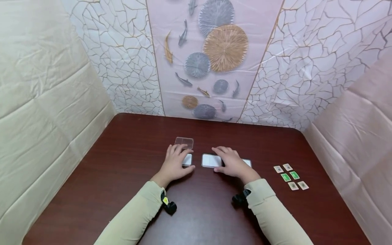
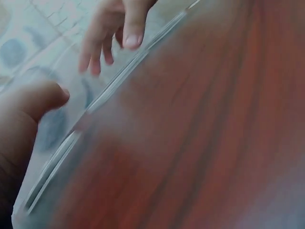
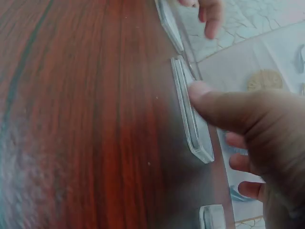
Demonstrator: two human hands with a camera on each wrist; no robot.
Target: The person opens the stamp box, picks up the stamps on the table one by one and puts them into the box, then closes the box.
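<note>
My left hand (image 1: 175,163) hovers over a flat clear case with a white face (image 1: 188,160), covering its left part. Its fingers and thumb are spread apart. My right hand (image 1: 235,164) is at the right end of a second white-faced case (image 1: 210,161), fingers past the far edge and thumb at the near one. In the right wrist view the thumb (image 3: 224,107) overlaps the rim of this middle case (image 3: 188,109), without curling round it. A third such case (image 1: 247,162) is partly hidden behind the right hand.
A clear plastic lid or tray (image 1: 184,142) lies beyond the left hand. Several small cards (image 1: 286,177), some green and some pale with pictures, lie in pairs at the right of the dark wooden table (image 1: 122,190). Fabric sheets (image 1: 131,68) surround the table.
</note>
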